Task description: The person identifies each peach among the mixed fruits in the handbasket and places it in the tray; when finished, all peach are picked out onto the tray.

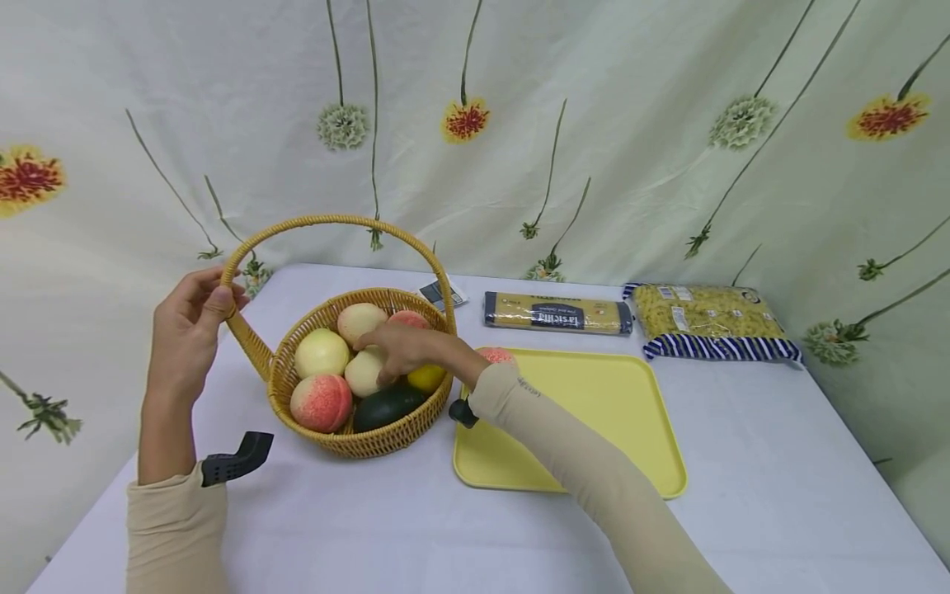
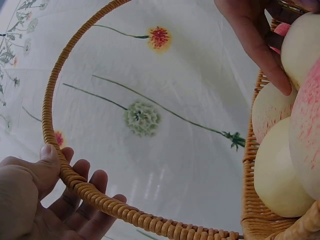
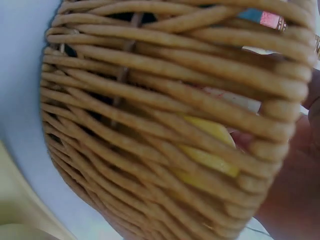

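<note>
Your left hand (image 1: 189,330) grips the handle (image 1: 334,220) of the wicker basket (image 1: 364,448). Pale fruit (image 1: 364,373) sits in the basket, among other fruit; your right hand (image 1: 404,351) has fingers and thumb around it. Print on the tag (image 1: 445,291) behind: unreadable. Same for your right sleeve (image 1: 571,450). Long packet (image 1: 519,309) seems to say "la sicilla", blurry. Yellow tray (image 1: 594,412) in front. Pasta bag (image 1: 708,313) far right, labels too small to read.
</note>
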`<state>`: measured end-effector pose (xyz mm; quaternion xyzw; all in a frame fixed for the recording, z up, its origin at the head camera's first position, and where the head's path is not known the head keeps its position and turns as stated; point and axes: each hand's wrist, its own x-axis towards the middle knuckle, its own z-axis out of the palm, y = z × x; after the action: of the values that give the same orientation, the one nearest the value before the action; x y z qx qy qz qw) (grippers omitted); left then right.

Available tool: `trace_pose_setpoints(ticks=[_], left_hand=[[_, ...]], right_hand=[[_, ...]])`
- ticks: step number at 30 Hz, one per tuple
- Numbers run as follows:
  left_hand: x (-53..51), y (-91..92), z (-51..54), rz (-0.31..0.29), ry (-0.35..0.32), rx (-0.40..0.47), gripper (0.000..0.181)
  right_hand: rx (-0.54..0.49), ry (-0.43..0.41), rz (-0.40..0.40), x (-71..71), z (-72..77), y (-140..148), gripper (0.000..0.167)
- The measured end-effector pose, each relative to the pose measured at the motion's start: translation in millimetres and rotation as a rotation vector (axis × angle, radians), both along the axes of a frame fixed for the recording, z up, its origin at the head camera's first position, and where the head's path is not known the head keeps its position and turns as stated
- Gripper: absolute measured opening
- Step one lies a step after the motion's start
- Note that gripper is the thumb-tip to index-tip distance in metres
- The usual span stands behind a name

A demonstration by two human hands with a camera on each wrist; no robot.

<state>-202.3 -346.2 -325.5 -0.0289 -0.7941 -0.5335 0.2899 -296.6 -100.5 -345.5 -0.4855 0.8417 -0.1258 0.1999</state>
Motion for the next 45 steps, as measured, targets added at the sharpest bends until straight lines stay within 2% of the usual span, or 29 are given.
trace_pose_setpoints(ticks=[4, 10, 13, 19, 24, 30, 38, 45], left_hand=[[-0.1, 0.5, -0.4, 0.005, 0.004, -0.013, 0.033], [-0.4, 0.8, 0.7, 0.007, -0.002, -0.012, 0.031], [-0.1, 1.2, 0.7, 0.005, -0.001, -0.007, 0.032], [1.9, 1.1, -0.6, 0.006, -0.002, 0.018, 0.033], [1.4, 1.4, -0.7, 0.016, -0.001, 0.009, 0.032], [-0.3, 1.1, 0.0, 0.002, 0.004, 0.007, 0.032], [0.1, 1.8, 0.8, 0.013, -0.006, -0.012, 0.033], [0.4, 0.8, 0.7, -0.006, 0.007, 0.012, 0.032]], right_hand=[[0.002, 0.042, -0.008, -1.0, -0.7, -0.5, 0.067], [0.004, 0.074, -0.045, -2.8, -0.6, 2.4, 0.057], [-0.003, 0.059, -0.049, -2.8, -1.9, 2.8, 0.058], [-0.031, -0.044, -0.067, 0.3, -3.7, 0.6, 0.061], [-0.02, -0.037, -0.08, 1.8, -5.3, 0.2, 0.065], [-0.029, -0.013, -0.051, 0.1, -7.0, 1.5, 0.066], [-0.076, -0.013, 0.005, -3.3, -9.4, 2.1, 0.054], [-0.083, -0.039, 0.033, -2.7, -7.6, 4.6, 0.059]])
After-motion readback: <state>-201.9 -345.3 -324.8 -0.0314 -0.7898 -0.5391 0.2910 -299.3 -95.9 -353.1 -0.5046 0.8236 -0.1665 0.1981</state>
